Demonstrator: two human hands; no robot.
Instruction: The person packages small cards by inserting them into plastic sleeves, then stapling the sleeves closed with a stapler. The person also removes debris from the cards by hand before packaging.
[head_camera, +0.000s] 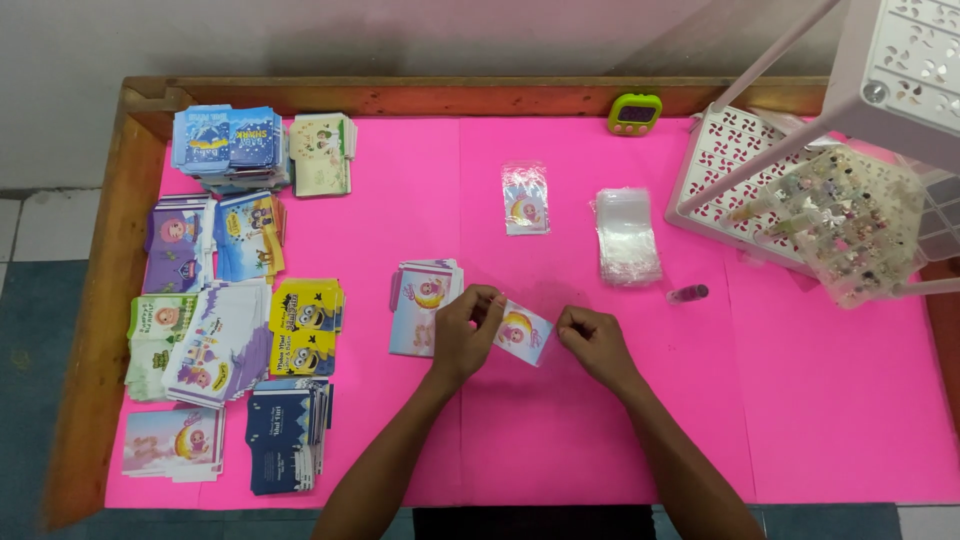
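Far left of the fingers, stacks of printed cards (230, 330) cover the pink bench (560, 440). Beyond the fingers lie a bagged card (526, 199), clear bags (628, 236) and a green timer (635, 113). Right: small vial (688, 293), bead box (850, 225), white rack (740, 165).

Pink table cover (600, 430), lime-green timer (635, 113), yellow card stack (306, 325), navy card stack (285, 435), white lattice-patterned tray (735, 165).

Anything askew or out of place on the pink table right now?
Mostly tidy. The card stacks on the left are fanned and uneven, and a small vial lies on its side near the white rack. Nothing is spilled.
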